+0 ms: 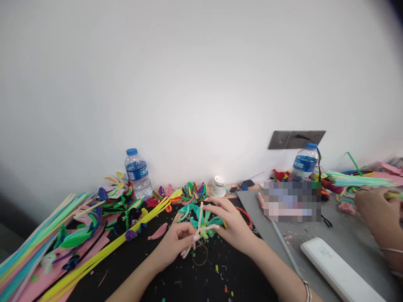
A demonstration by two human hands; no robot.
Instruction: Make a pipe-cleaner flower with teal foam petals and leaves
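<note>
Pinching cream stems between its fingertips, the left hand (176,243) steadies a half-made pipe-cleaner flower (201,220) at the middle of the black mat (176,281), while the right hand (231,224) grips its teal petals; finished flowers (193,192) lie far behind, loose pipe cleaners (94,256) wait left.

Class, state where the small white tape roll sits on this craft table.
In the head view, the white tape roll stands at the table's back edge by the wall, just right of centre, beyond both hands and beside a multicoloured pipe-cleaner flower.

water bottle (137,173) label, characters too blurred
</note>
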